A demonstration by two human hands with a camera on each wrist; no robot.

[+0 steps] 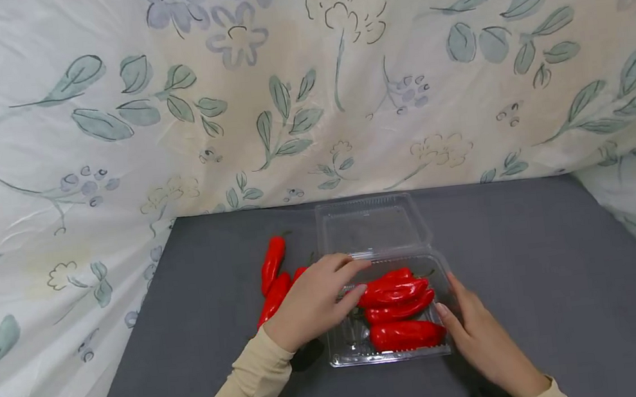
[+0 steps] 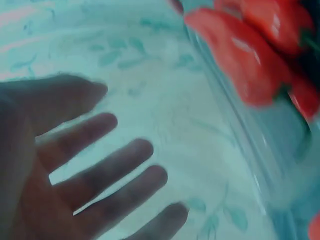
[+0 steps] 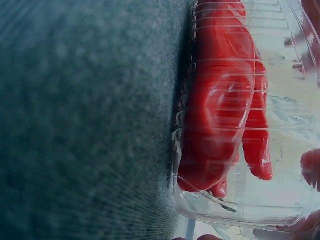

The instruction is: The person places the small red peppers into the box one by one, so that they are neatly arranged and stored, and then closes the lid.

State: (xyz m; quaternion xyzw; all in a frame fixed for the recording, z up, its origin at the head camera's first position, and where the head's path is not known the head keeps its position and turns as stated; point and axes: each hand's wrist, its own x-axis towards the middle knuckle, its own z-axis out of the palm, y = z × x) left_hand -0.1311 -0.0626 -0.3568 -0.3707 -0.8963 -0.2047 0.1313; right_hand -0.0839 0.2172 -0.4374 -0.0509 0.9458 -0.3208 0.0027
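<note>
A clear plastic clamshell box sits on the grey table with several glossy red peppers inside it. Its lid lies folded back on the far side. My left hand hovers over the box's left part, fingers spread and holding nothing; the left wrist view shows the loose fingers apart from the box. At the box's right side my right hand holds the wall, thumb near the rim and fingers along the outside. Through the ribbed plastic, the right wrist view shows a red pepper.
Left of the box, more red peppers lie on the grey tabletop, partly covered by my left hand and sleeve. A flower-patterned cloth hangs behind the table and along its sides.
</note>
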